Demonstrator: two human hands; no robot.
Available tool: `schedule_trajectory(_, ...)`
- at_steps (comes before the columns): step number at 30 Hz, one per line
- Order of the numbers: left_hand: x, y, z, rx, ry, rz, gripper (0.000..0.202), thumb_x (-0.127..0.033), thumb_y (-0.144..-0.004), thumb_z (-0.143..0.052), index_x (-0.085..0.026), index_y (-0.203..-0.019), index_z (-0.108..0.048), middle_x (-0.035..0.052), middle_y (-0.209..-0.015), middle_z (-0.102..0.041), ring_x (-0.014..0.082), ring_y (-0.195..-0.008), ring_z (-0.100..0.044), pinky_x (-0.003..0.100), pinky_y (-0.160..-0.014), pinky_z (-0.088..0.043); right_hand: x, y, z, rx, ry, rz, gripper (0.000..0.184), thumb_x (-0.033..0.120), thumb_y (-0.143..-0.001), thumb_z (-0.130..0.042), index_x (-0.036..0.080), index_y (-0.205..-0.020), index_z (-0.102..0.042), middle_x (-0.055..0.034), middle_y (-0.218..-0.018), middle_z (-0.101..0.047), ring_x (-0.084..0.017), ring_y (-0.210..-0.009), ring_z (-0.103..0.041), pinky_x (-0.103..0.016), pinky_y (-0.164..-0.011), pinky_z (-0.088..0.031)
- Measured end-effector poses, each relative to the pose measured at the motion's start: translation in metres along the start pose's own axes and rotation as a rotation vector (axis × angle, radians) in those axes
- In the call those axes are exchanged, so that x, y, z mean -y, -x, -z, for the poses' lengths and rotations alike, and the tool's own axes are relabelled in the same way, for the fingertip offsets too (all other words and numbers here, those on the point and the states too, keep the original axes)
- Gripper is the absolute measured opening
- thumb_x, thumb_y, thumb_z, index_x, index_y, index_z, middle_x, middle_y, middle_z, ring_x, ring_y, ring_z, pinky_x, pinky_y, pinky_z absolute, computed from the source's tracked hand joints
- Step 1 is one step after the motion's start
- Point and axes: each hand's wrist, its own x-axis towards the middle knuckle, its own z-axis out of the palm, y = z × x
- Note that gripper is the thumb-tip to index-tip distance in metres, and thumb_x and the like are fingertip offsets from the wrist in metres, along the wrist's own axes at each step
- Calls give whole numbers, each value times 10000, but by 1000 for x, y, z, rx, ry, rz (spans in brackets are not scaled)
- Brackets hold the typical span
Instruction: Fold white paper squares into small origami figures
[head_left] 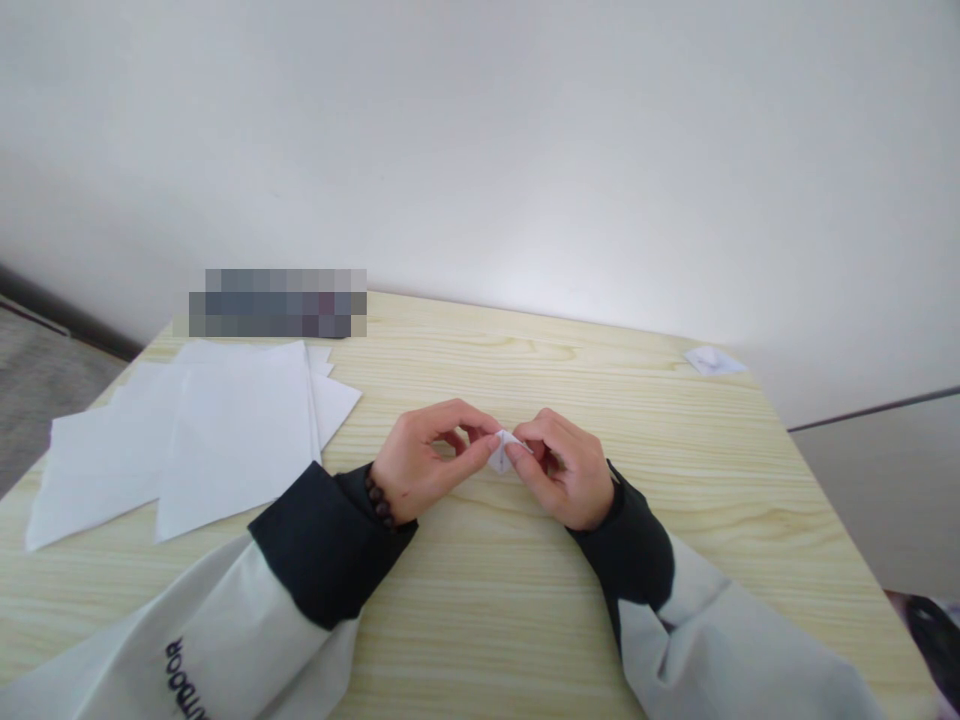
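Surface (480, 620): pale wood grain, carries everything. Loose sheets (240, 430), white and blank-looking, overlap on the left part of the surface, fanned not squared; likely parked there for easy reach while staying off the middle. Pixelated object (277, 305) sits at the surface's far-left edge, behind the sheets; can't tell what it is, probably just kept out of the way. Left hand (431, 460) and right hand (566, 465) meet mid-surface, each closed in a thumb-and-finger pinch on the small folded paper (501, 458), one per side. My read: too small for a palm grip, and opposed fingertips keep the layers under control. Spare folded piece (714, 361) lies at the surface's far-right corner, probably set aside so it doesn't mix with the flat sheets. Held paper is the smallest item: white, compact, angular, coming to a point on the near side, thin dark line on its face (crease or gap, can't tell). Fingers hide the rest; contact with the surface unclear.
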Motion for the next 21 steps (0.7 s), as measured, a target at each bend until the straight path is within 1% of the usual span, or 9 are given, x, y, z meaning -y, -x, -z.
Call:
schedule_trajectory(12,0,0,0,-2,4,-8,93,-214,-757,-616,-142,-777,-671,32,-746,-672,115,-672,-597,189,-568,-486,1,1,0,3,-8,3,61,182,-830,-517,169,-779,-549,27,-588,-441,-84,-512,-411,-217,-480,-334)
schedule_trajectory(21,0,0,0,0,-5,-15,100,-223,-760,-615,-145,-784,-673,29,-747,-672,114,-673,-597,188,-570,-487,0,0,0,4,-5,-2,59,183,-831,-514,181,-781,-543,34,-586,-432,-83,-512,-406,-218,-478,-331)
